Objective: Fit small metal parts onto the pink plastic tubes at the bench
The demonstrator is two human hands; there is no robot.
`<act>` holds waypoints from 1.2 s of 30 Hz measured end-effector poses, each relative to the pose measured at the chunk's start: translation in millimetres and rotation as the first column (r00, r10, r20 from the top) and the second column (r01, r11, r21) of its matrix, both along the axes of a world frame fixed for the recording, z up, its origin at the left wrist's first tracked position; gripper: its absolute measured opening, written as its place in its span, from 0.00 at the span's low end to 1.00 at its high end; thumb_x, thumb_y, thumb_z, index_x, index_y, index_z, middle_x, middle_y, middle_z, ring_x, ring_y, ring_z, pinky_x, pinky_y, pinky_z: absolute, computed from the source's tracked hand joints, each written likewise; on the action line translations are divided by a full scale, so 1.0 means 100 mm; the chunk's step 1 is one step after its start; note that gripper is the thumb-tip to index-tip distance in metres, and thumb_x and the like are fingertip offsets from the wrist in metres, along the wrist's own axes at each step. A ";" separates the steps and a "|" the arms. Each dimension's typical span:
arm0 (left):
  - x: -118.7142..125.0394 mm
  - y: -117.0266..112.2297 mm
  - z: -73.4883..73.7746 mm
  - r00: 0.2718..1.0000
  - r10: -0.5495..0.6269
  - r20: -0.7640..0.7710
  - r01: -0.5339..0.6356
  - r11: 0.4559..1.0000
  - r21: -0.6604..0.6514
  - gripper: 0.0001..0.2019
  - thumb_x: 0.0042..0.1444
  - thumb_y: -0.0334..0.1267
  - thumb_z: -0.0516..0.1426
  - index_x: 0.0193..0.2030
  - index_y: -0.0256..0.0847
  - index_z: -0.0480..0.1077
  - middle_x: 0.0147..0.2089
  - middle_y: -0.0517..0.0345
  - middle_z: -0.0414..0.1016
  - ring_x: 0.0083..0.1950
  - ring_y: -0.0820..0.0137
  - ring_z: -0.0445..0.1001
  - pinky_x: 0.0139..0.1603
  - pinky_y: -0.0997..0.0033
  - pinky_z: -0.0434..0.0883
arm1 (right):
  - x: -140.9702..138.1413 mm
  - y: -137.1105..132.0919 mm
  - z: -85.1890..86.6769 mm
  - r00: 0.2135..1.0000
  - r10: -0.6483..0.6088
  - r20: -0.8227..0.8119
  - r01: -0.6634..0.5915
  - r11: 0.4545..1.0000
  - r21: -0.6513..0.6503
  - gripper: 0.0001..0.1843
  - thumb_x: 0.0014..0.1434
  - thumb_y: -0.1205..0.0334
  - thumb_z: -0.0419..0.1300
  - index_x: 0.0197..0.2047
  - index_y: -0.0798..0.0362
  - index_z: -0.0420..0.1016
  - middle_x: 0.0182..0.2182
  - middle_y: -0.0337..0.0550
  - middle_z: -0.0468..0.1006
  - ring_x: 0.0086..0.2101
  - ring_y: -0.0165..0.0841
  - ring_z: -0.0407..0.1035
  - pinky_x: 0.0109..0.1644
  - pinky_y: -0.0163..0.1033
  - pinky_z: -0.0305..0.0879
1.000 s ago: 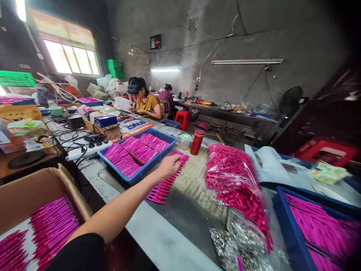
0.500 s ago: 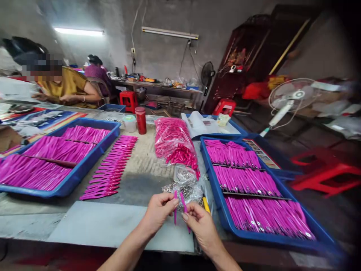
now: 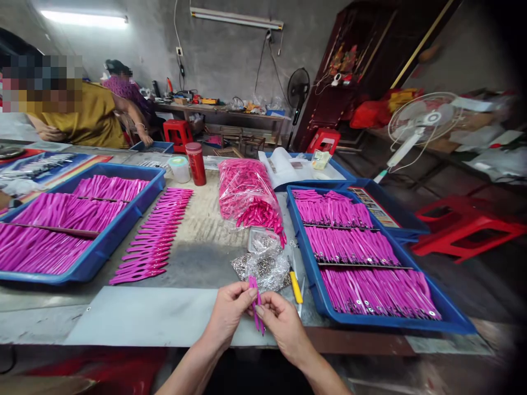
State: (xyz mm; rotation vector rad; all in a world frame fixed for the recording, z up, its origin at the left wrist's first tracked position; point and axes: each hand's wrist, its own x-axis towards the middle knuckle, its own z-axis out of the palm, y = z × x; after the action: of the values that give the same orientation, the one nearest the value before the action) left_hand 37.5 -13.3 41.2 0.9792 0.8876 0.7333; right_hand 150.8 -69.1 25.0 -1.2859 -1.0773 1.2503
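My left hand (image 3: 231,311) pinches a slim purple piece (image 3: 252,283) upright between thumb and forefinger. Facing it, my right hand (image 3: 285,325) grips a second slim purple piece (image 3: 259,300) by its middle. The two pieces lie side by side, close together, with dark lower tips; whether they are joined is hidden by the fingers. Just beyond my hands sits a clear plastic bag (image 3: 265,269) with tiny metal parts in it. Right of the bag lies a tool with a yellow handle (image 3: 295,287).
Blue trays of purple pieces stand left (image 3: 158,178) and right (image 3: 459,323). A row of forked purple pieces (image 3: 152,233) lies left of centre. Behind are a bag of pink parts (image 3: 247,186), a red canister (image 3: 196,164) and a tub (image 3: 179,170). A co-worker (image 3: 93,112) sits across.
My hands have come closer together, and the two purple pieces, apart before, now lie side by side. The view has shifted. The co-worker's arm now reaches out to a small blue tray.
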 end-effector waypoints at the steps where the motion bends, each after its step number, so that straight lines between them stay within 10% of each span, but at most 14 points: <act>1: 0.00 0.00 0.00 1.000 -0.004 0.004 0.004 1.000 -0.008 0.14 0.41 0.45 0.60 0.20 0.34 0.67 0.17 0.63 0.65 0.21 0.78 0.61 0.24 0.77 0.60 | 0.00 -0.01 0.00 1.000 -0.005 -0.004 0.005 1.000 0.000 0.12 0.53 0.54 0.55 0.29 0.55 0.66 0.24 0.39 0.70 0.25 0.27 0.62 0.29 0.32 0.57; 36: -0.02 -0.07 -0.01 0.999 -0.020 0.035 0.023 0.997 -0.074 0.13 0.40 0.44 0.60 0.20 0.34 0.69 0.17 0.62 0.66 0.20 0.79 0.61 0.23 0.79 0.60 | -0.02 -0.01 -0.03 0.999 -0.013 -0.032 0.012 1.000 -0.002 0.12 0.52 0.54 0.56 0.27 0.55 0.66 0.22 0.38 0.71 0.24 0.27 0.63 0.28 0.32 0.59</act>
State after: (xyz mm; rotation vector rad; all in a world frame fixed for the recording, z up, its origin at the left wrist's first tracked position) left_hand 35.1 -19.8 39.8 0.9067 0.8669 0.6928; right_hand 149.0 -70.5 21.9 -1.2678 -1.0443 1.2585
